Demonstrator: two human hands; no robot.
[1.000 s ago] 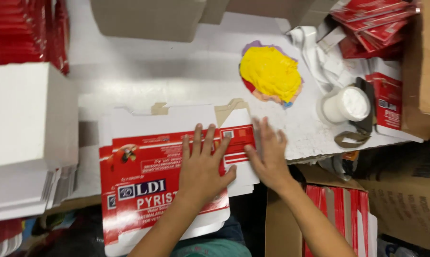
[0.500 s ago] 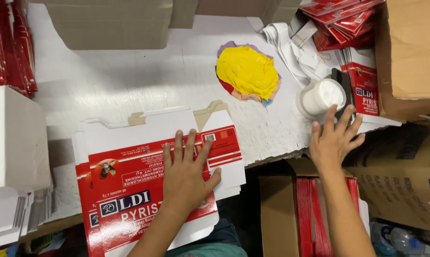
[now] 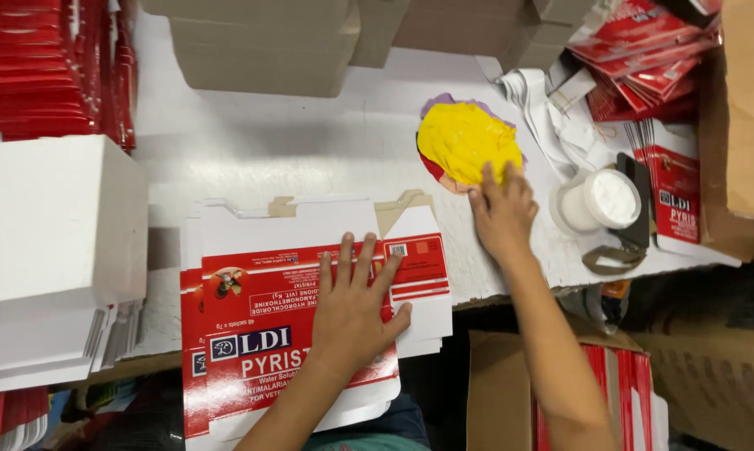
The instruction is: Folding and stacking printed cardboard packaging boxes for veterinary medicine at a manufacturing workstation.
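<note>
My left hand (image 3: 354,311) lies flat, fingers spread, on a stack of unfolded red-and-white carton blanks (image 3: 260,326) at the near edge of the white worktable (image 3: 277,150). My right hand (image 3: 500,210) rests palm down on the table to the right of the blanks. Its fingertips touch the lower right edge of a yellow cloth wad (image 3: 462,140) that lies over red and purple pieces. Neither hand grips anything.
A white tape roll (image 3: 601,200) and a dark tape dispenser (image 3: 636,209) sit right of my right hand. Red cartons (image 3: 644,58) are heaped at the far right, grey boxes (image 3: 264,42) at the back, white blank stacks (image 3: 51,234) at left. Brown cardboard boxes (image 3: 744,125) stand at right.
My right hand has moved from the table's right front edge near the tape roll up and left to the yellow cloth. My left hand stays pressed on the carton blanks.
</note>
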